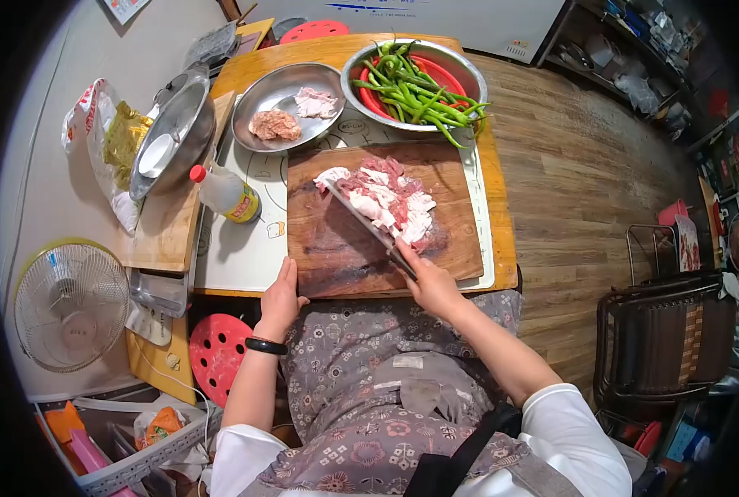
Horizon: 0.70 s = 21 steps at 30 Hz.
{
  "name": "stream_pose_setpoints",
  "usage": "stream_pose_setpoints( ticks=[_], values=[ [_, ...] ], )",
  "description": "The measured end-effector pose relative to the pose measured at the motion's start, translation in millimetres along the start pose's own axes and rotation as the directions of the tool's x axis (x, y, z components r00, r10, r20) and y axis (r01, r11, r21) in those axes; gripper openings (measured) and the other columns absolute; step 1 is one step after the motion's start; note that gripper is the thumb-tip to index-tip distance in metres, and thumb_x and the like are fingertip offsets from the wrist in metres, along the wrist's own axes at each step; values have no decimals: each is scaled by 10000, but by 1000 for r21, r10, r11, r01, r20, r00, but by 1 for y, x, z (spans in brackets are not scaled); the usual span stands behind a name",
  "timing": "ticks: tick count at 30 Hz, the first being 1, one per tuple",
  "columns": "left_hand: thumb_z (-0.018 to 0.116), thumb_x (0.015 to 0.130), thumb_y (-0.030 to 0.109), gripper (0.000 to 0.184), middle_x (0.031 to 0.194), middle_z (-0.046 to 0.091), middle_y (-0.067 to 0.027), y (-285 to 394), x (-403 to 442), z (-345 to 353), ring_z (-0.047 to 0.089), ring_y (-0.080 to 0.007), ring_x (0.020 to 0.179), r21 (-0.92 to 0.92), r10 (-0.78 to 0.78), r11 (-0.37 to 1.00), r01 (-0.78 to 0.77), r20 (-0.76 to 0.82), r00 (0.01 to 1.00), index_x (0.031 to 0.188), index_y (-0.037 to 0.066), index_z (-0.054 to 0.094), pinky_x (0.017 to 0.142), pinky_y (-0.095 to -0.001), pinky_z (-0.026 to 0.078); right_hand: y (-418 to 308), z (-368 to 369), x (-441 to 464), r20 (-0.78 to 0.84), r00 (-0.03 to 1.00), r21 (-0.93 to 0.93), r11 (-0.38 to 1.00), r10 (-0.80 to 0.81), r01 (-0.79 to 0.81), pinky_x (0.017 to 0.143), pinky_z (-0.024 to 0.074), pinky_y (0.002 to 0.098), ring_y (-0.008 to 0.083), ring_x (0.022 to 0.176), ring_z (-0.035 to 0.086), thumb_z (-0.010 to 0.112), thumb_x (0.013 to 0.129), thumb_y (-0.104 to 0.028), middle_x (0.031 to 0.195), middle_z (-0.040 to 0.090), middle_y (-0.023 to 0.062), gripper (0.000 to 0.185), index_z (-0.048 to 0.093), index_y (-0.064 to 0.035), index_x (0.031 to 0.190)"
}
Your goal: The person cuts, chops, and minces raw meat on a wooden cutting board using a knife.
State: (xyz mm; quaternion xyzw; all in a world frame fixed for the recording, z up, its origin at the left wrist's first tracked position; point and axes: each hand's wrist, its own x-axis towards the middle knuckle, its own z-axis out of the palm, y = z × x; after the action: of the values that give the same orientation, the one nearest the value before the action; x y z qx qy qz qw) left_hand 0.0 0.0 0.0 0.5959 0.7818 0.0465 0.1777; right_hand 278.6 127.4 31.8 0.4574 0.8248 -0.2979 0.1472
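Note:
My right hand grips the dark handle of a kitchen knife. The blade lies slantwise along the left side of a heap of cut raw meat, red pieces mixed with white fatty ones. Under the meat is a wooden cutting board with dark stains. My left hand rests at the board's lower left corner, fingers stretched out and holding nothing. Beyond the board, a steel bowl contains a lump of minced meat and a paler piece of meat.
Green peppers fill a red basket inside a steel basin at the back right. A red-capped bottle stands left of the board. Farther left are a tilted metal basin and a fan. A red stool sits below the table.

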Motion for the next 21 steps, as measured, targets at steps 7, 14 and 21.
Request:
stream_pose_setpoints(
  ticks=[7,14,21],
  values=[
    [804,600,108,900,1412,339,-202,0,0,1,459,-351,1198,30,26,999,-26,-18,999,1352,-20,327,946,-378,440,45,3,-4,40,999,999,-23,16,-40,409,397,227,90,487,440,490,926,-104,725,479,29,644,175,-275,1461],
    [784,643,196,789,1355,413,-213,61,-3,-33,460,-358,1192,18,71,997,-72,66,995,1313,11,412,962,-386,423,32,-6,-23,-305,952,852,458,38,254,471,437,264,116,525,499,444,911,-91,797,531,63,610,181,-156,1458],
    [516,941,149,345,1089,558,-45,183,-15,13,532,-109,941,-999,-96,23,-26,-28,995,1246,12,430,829,-269,448,-25,31,-52,-632,723,318,758,-279,570,880,447,461,448,1071,513,548,796,-98,1257,418,315,750,139,64,1404]
  ],
)
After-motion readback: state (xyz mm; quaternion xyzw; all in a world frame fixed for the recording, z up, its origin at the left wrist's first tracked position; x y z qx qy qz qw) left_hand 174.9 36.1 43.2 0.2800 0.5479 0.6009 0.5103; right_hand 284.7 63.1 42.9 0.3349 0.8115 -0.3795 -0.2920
